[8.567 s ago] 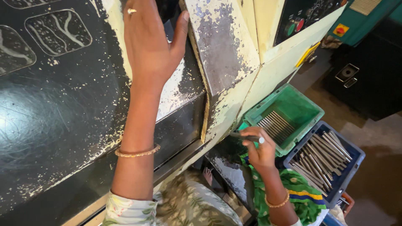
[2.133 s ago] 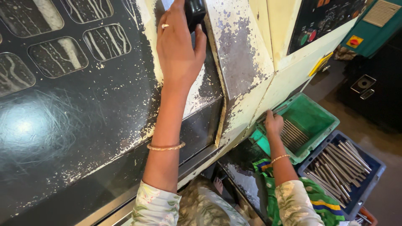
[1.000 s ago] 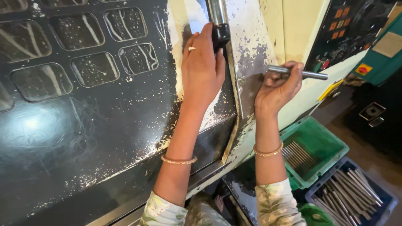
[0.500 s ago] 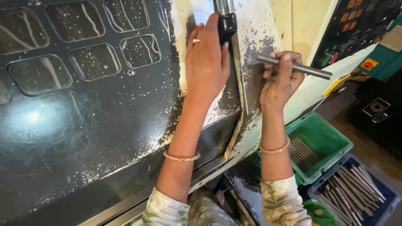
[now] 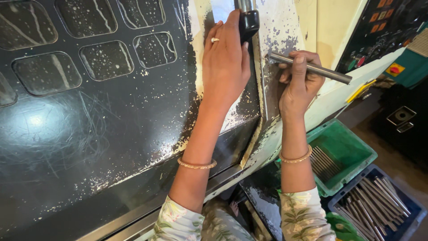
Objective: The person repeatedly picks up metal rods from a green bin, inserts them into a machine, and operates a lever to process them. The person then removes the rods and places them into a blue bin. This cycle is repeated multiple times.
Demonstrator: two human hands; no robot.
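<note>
While left hand (image 5: 225,67) fingers wrap black door handle (image 5: 248,24), right hand (image 5: 299,85) fingers pinch smooth steel rod (image 5: 321,70).

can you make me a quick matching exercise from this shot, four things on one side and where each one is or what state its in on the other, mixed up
Things
1. metal rod
2. green crate
3. blue crate
4. black door handle

Places or states
A. low at the far right, full of metal rods
B. held in the right hand, up against the machine
C. under the fingers of the left hand
D. just below the right wrist, a few rods along one side

Pairs: 1-B, 2-D, 3-A, 4-C
</note>
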